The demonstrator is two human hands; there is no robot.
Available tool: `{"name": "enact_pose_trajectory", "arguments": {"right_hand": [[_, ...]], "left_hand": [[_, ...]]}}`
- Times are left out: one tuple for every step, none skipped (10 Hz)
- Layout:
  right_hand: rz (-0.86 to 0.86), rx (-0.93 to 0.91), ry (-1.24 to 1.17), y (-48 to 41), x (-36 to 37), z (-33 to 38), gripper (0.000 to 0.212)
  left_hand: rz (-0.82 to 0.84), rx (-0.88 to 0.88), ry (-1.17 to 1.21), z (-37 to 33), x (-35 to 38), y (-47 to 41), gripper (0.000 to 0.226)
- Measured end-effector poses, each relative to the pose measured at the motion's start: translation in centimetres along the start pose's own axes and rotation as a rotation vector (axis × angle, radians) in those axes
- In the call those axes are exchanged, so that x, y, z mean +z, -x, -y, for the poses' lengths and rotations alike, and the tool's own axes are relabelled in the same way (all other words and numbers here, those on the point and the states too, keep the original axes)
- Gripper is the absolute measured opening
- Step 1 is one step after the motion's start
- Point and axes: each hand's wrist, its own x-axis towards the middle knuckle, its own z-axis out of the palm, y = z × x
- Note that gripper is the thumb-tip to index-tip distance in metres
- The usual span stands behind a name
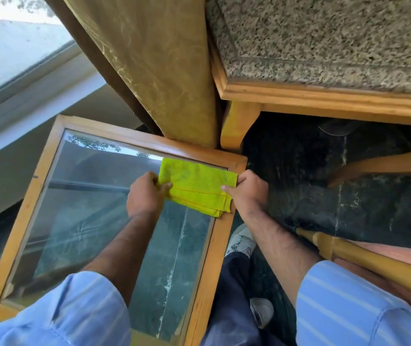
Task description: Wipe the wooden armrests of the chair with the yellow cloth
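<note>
folded yellow cloth held in both hands over a glass-topped table

the left hand (144, 194) pinches the left edge of the yellow cloth (195, 189), thumb on top and fingers curled beneath, so the fingertips are hidden by the fabric. the right hand (248, 192) pinches the right edge the same way, thumb lying across the top layer, its other fingers tucked out of sight behind the fold. the cloth is folded into several layers, the stacked edges showing at its lower right corner, and it hangs taut between the two hands. whether it touches the surface below cannot be told.

beneath the hands is a low table (220, 245) with a wooden frame and a glass top; reflections on the glass make it hard to read what lies under it, and its near edge is covered by the pale blue striped sleeves (349, 303). a gold curtain (164, 71) hangs down to the table's far edge. to the right is a speckled stone top (324, 38) with a wooden rim, cut off by the frame. a chair (386, 265) with a wooden rail and reddish seat pokes in at lower right, mostly out of view; a curved wooden piece (384, 164) at the right edge may be an armrest, but that is unclear. grey shoes (243, 239) stand on the dark floor.
</note>
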Motion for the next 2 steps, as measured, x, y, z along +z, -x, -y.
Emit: {"name": "enact_pose_trajectory", "arguments": {"right_hand": [[-0.117, -0.130, 0.241, 0.7, -0.7, -0.1, 0.063], [-0.079, -0.312, 0.452, 2.1, -2.8, -1.5, 0.086]], "left_hand": [[-0.015, 0.077, -0.146, -0.4, -0.4, 0.5, 0.058], [-0.006, 0.262, -0.270, -0.5, -1.5, 2.8, 0.089]]}}
